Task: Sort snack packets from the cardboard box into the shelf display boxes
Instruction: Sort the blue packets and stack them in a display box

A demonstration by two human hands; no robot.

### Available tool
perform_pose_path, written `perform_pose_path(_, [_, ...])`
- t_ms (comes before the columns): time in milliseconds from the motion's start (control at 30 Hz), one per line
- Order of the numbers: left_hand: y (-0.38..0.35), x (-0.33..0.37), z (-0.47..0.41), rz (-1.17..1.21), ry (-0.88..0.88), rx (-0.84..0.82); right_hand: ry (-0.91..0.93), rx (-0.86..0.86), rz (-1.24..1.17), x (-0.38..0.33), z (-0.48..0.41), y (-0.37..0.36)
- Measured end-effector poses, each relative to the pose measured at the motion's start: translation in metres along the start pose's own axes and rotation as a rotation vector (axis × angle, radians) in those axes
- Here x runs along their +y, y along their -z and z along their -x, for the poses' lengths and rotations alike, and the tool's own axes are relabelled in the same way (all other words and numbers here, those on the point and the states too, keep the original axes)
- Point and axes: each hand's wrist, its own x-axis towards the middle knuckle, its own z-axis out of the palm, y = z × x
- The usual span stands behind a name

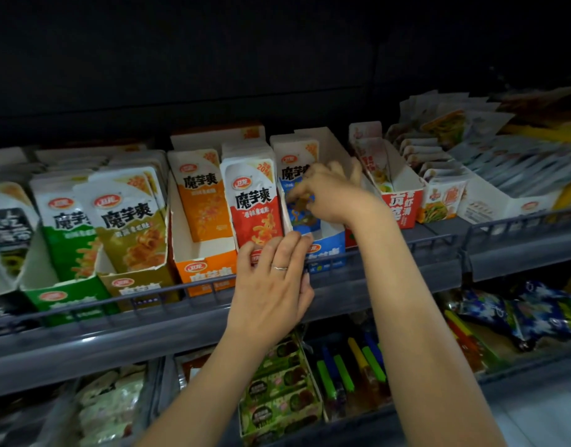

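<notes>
Head view of a dim shop shelf with a row of open-fronted display boxes behind a wire rail.

The right hand reaches into the blue box, a little right of centre. Its thumb lies across the face of a blue packet and its fingers rise behind it, so it seems to pinch the packet, though the hand is blurred. The packet stands upright with its long axis vertical, leaning slightly back, deep in the box. It lies just left of the palm.

The left hand, wearing a ring, is lower, further left and nearer the viewer. Its fingers are relaxed, with the tips resting on the foot of a red packet in the next box to the left; it grips nothing.

The right hand is plainly the one placed for the blue packet. Bare white floor shows in front of the packet, so the blue box likely has room. The red packets look tightly stacked. The packets are glossy and probably slippery, and the box walls are thin card.

The cardboard box is out of view.
</notes>
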Motion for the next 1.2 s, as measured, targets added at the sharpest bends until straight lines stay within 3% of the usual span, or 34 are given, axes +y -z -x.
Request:
perform_pose_path(100, [0.000,-0.001,0.000,-0.007,0.000,-0.009,-0.010,-0.097,0.013,0.002,0.003,-0.001])
perform_pose_path(400, [0.000,0.001,0.000,-0.050,-0.007,-0.033,0.000,-0.009,0.002,0.007,0.011,0.004])
perform_pose_path(467, [0.004,0.001,-0.001,-0.049,0.002,-0.057,0.002,0.104,-0.089,0.009,0.019,0.005])
perform_pose_path(600, [0.017,0.000,-0.005,-0.022,0.014,-0.156,0.015,0.415,-0.843,-0.009,0.054,-0.007])
perform_pose_path(633, [0.021,-0.001,-0.005,-0.013,0.005,-0.180,-0.011,0.492,-0.907,-0.014,0.067,-0.013])
perform_pose_path(733, [0.042,-0.004,0.001,0.085,-0.034,-0.197,-0.006,0.757,-0.687,-0.026,0.113,-0.041])
perform_pose_path(833, [0.076,-0.010,0.021,0.235,-0.044,-0.132,0.010,0.807,-0.632,-0.034,0.159,-0.071])
perform_pose_path(900, [0.102,-0.014,0.050,0.342,-0.067,-0.212,0.042,0.745,-0.602,-0.040,0.188,-0.092])
perform_pose_path(1033, [0.144,-0.015,0.132,0.425,-0.066,-0.633,0.171,0.453,-0.502,-0.050,0.247,-0.146])
perform_pose_path(1200, [0.177,-0.007,0.240,0.482,0.043,-1.036,0.296,-0.334,-0.310,-0.073,0.300,-0.218])
